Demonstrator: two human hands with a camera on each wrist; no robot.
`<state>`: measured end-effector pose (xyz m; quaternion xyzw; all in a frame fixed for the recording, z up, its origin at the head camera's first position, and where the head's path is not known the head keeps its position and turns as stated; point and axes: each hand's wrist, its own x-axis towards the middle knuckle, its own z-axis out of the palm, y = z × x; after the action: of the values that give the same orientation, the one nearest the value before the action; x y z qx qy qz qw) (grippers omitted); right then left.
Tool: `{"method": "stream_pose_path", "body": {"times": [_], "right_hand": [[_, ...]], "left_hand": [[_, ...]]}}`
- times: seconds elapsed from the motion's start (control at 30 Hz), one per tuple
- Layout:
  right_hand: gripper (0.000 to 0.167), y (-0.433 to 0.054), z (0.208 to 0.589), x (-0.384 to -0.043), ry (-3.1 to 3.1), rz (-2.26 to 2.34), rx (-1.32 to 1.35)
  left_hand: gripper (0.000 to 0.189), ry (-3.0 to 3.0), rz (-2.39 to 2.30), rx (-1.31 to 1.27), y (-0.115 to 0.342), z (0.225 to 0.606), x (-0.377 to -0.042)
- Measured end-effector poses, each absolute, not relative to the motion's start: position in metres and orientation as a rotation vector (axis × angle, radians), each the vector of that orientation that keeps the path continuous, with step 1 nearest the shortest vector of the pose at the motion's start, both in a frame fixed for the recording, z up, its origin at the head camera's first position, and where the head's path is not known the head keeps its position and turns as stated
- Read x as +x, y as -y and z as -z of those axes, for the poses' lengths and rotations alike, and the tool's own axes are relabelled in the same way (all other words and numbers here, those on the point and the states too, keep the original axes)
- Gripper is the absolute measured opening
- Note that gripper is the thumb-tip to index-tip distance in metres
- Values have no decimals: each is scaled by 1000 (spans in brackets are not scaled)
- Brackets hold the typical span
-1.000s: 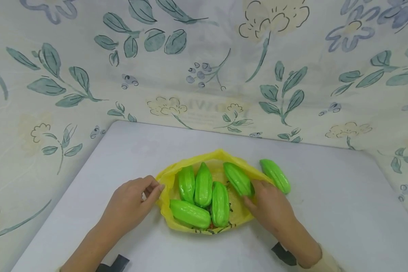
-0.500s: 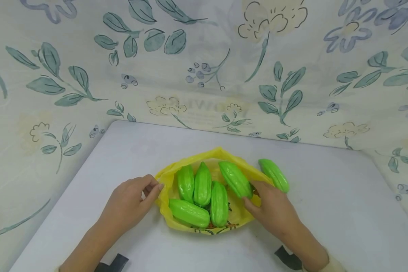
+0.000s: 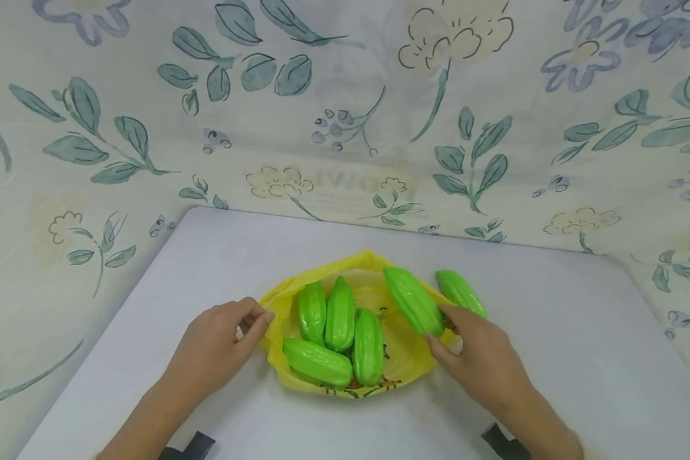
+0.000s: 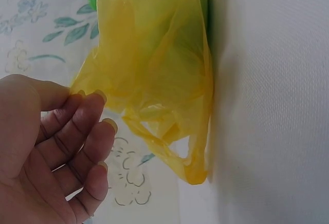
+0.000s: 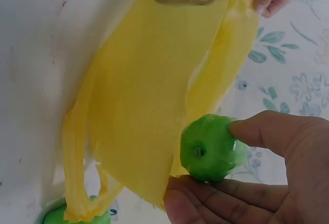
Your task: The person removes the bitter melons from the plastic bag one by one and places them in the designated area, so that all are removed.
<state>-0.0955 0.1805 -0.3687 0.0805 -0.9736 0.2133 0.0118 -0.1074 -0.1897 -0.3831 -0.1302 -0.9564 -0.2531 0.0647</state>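
Showing glossy green ridges, one gourd (image 3: 413, 300) is pinched by the right hand (image 3: 489, 361); the left hand (image 3: 221, 335) apparently pinches the yellow bag (image 5: 139, 90).

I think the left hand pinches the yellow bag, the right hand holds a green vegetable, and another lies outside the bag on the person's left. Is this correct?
The side is wrong: in the head view, the loose green vegetable lies outside the yellow bag on the person's right. The rest is correct.

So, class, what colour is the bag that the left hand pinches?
The bag is yellow; it shows best in the head view.
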Motion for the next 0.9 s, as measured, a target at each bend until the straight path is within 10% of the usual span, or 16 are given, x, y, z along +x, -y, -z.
{"method": "stream_pose_path", "body": {"times": [0.9], "right_hand": [[49,-230,366,-92,2882,-666,156]], "left_hand": [[12,2906,760,-369,190,383,-108]]}}
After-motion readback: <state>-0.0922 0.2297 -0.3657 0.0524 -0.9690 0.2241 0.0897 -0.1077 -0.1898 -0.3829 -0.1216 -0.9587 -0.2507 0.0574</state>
